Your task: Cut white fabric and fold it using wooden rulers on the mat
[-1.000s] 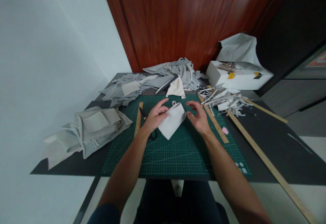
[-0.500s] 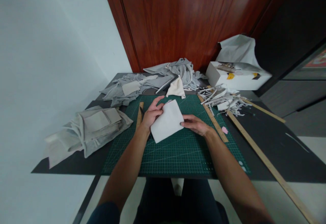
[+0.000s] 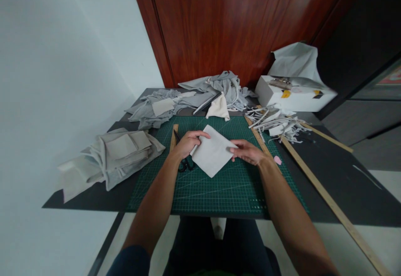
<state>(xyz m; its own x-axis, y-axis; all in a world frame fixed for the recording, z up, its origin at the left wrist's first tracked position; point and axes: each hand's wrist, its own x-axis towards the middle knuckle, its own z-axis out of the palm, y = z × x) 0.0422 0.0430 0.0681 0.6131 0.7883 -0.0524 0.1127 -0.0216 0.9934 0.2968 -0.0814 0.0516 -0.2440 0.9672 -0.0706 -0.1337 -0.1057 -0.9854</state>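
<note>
A pale, roughly square piece of fabric point(image 3: 213, 152) is held between my two hands above the green cutting mat point(image 3: 219, 196). My left hand point(image 3: 190, 142) grips its left corner, thumb and fingers closed on it. At the right corner my right hand point(image 3: 246, 151) pinches the piece between thumb and fingers. Whether it is one layer or several I cannot tell. Black-handled scissors point(image 3: 184, 166) lie on the mat beside my left hand, partly hidden by it. A short wooden ruler point(image 3: 174, 137) lies just behind them.
Stacked grey fabric point(image 3: 115, 159) lies on the left, with more crumpled cloth point(image 3: 219, 90) along the back. Thin fabric strips point(image 3: 278, 123) are heaped at right near a white box point(image 3: 294, 94). A long wooden ruler point(image 3: 326, 194) runs past the table's front edge. A pink scrap point(image 3: 277, 160) lies nearby.
The fabric piece has turned so that a corner points toward me, and shifted slightly right. My left fingers have closed down onto it. More of the scissors shows.
</note>
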